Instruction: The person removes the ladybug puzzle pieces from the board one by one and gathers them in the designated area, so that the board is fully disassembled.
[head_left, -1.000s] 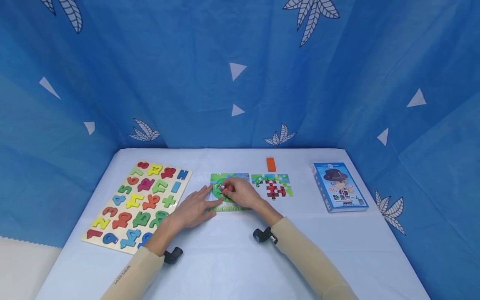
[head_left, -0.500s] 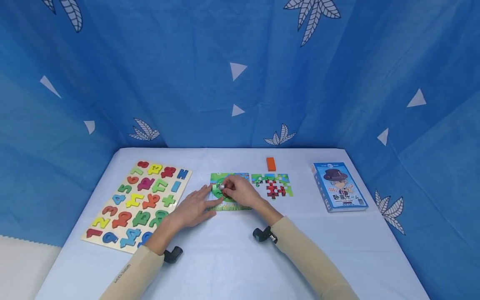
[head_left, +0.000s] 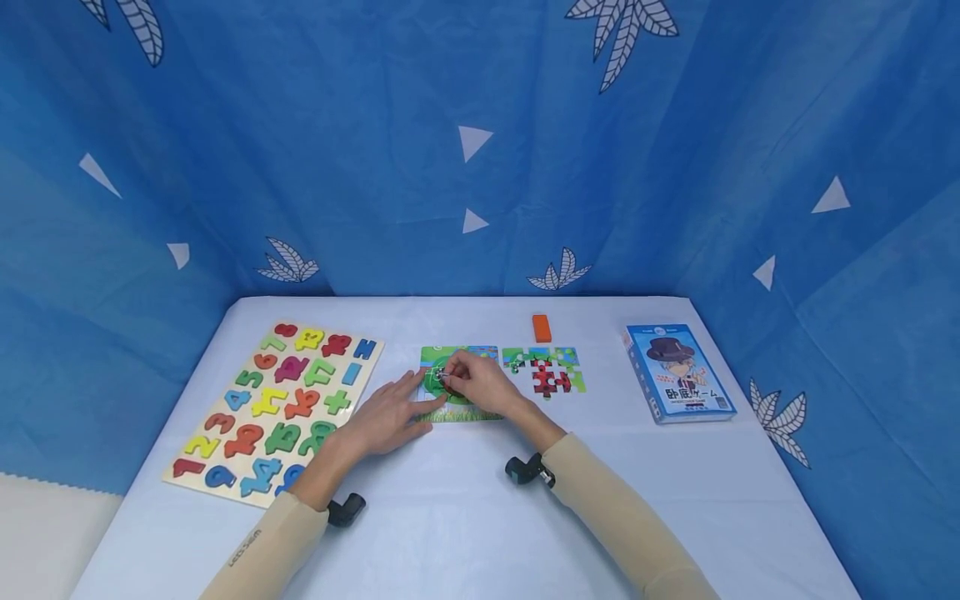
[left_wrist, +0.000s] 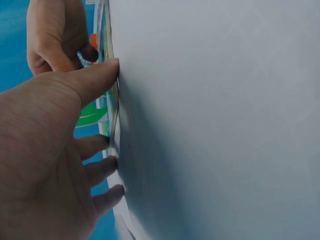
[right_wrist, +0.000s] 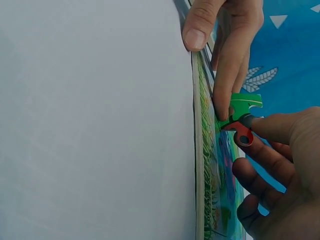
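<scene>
A green and red jigsaw piece (right_wrist: 243, 105) is pinched by my right hand (head_left: 486, 385), between thumb and fingers, tilted up over the left part of a picture puzzle board (head_left: 476, 413). Much of that board is covered by the hands. My left hand (head_left: 386, 417) has its fingers spread; the thumb and fingers reach the board's left part and front corner. In the right wrist view, a finger of the left hand (right_wrist: 230, 60) comes close to the piece. Right of the board lie several loose jigsaw pieces (head_left: 546, 383), green, blue and red.
A wooden number board (head_left: 213, 450) with colourful raised numerals lies at the left, near the left forearm. An orange block (head_left: 542, 328) sits behind the loose pieces. A blue card-game box (head_left: 678, 375) lies at the right. Blue curtain (head_left: 390, 167) hangs behind the white table (head_left: 450, 533).
Between my right fingers the jigsaw piece has turned slightly, and its pale glare is gone. Both hands stay almost in place; the left hand keeps its spread fingers at the board.
</scene>
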